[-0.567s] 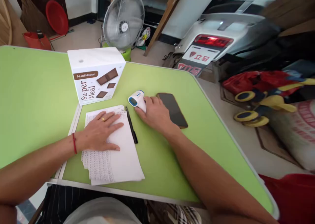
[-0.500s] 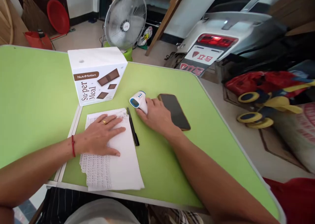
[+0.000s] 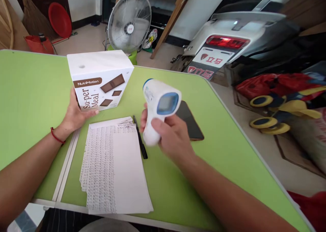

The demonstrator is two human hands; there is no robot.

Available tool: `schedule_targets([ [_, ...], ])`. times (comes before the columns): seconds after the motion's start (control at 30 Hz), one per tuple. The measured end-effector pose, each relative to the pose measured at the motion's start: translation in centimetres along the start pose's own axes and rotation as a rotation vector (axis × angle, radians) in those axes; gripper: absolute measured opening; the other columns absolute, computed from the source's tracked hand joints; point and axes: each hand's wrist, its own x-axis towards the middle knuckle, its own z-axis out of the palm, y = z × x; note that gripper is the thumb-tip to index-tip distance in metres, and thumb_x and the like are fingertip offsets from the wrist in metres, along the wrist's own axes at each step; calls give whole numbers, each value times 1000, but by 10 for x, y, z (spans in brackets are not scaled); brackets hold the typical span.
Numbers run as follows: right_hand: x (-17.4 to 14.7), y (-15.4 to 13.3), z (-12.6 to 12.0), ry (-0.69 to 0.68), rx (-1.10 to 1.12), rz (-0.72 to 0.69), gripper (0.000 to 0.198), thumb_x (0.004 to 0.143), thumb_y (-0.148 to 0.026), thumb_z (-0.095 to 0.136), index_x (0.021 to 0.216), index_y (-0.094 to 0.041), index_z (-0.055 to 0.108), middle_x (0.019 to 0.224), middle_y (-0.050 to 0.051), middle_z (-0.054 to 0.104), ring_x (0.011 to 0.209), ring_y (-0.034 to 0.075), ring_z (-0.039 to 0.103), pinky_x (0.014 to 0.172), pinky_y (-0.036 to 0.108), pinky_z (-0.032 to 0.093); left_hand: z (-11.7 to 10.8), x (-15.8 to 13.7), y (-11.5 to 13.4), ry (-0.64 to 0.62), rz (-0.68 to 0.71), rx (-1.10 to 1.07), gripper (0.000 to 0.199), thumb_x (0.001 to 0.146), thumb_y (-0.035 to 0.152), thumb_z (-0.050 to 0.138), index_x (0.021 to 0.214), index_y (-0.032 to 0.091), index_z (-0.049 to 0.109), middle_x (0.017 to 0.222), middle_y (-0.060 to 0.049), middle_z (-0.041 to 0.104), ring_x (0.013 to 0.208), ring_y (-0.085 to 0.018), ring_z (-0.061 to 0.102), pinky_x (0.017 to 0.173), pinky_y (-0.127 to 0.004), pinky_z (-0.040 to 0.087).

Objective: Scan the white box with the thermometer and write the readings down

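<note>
One infrared thermometer (image 3: 159,106), white with blue trim, is held above the middle of the green table (image 3: 38,89); the right hand (image 3: 170,137) wraps its fingers around the handle, display facing the camera. The left hand (image 3: 73,114) grips the lower left edge of one white Su-per Meal box (image 3: 99,79), standing toward the far edge. One stack of written sheets (image 3: 114,167) lies at the near edge, one black pen (image 3: 141,140) just beside it. One dark phone (image 3: 191,121) lies behind the thermometer.
</note>
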Motion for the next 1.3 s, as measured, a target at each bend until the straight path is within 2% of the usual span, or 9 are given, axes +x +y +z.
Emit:
schedule_targets([
  [0.13, -29, -9, 24, -423, 269, -89, 25, 85, -47, 67, 94, -23, 63, 81, 3, 64, 68, 16, 58, 59, 31, 51, 6, -2, 3, 193, -121, -192, 86, 62, 59, 87, 124, 16, 45, 124, -13, 60, 115, -31, 59, 97, -51, 53],
  [0.2, -32, -4, 30, -501, 299, -107, 25, 85, -46, 68, 88, -22, 63, 77, 1, 61, 66, 14, 55, 59, 29, 50, 8, -8, 14, 186, -173, -230, 74, 65, 53, 88, 119, 17, 52, 118, -12, 65, 105, -30, 64, 90, -49, 55],
  [0.3, -30, 7, 33, -413, 312, -26, 32, 85, -52, 66, 90, -21, 63, 73, 0, 57, 64, 13, 51, 59, 29, 48, 11, -16, 30, 132, -156, -387, 56, 75, 50, 82, 114, 17, 58, 117, -12, 67, 104, -29, 65, 87, -45, 56],
  [0.47, -30, 17, 35, -318, 365, 166, 39, 82, -56, 66, 98, -21, 62, 79, 1, 57, 66, 13, 50, 58, 28, 45, 17, -21, 35, 140, -249, -466, 48, 74, 51, 81, 104, 18, 64, 113, -10, 70, 101, -28, 67, 83, -42, 57],
  [0.6, -30, 15, 38, -301, 348, 132, 37, 82, -54, 66, 99, -22, 61, 80, 1, 55, 68, 14, 49, 61, 30, 46, 18, -22, 35, 89, -264, -491, 47, 74, 49, 82, 105, 19, 65, 110, -9, 72, 98, -27, 69, 81, -41, 58],
  [0.77, -28, 13, 40, -309, 307, 73, 28, 85, -49, 65, 87, -23, 57, 76, -1, 51, 70, 14, 49, 67, 30, 47, 16, -23, 39, 78, -283, -460, 49, 73, 48, 83, 107, 19, 63, 112, -8, 71, 100, -27, 68, 84, -42, 58],
  [0.93, -28, 14, 44, -354, 312, 103, 36, 83, -54, 66, 98, -23, 59, 79, 0, 55, 69, 14, 50, 66, 31, 47, 15, -22, 43, 70, -289, -434, 51, 73, 50, 82, 107, 18, 62, 115, -9, 70, 103, -29, 67, 87, -42, 57],
  [1.1, -28, 18, 45, -324, 268, 42, 34, 85, -55, 64, 93, -22, 62, 77, 0, 55, 69, 14, 49, 69, 32, 47, 15, -21, 42, 66, -272, -419, 52, 74, 51, 81, 108, 18, 61, 115, -9, 69, 105, -29, 67, 88, -43, 57],
  [1.3, -28, 19, 45, -336, 281, 53, 34, 86, -55, 63, 93, -22, 62, 76, 0, 55, 72, 15, 52, 69, 32, 47, 14, -21, 40, 58, -279, -401, 54, 73, 52, 82, 109, 19, 61, 116, -10, 69, 106, -30, 66, 90, -44, 57],
])
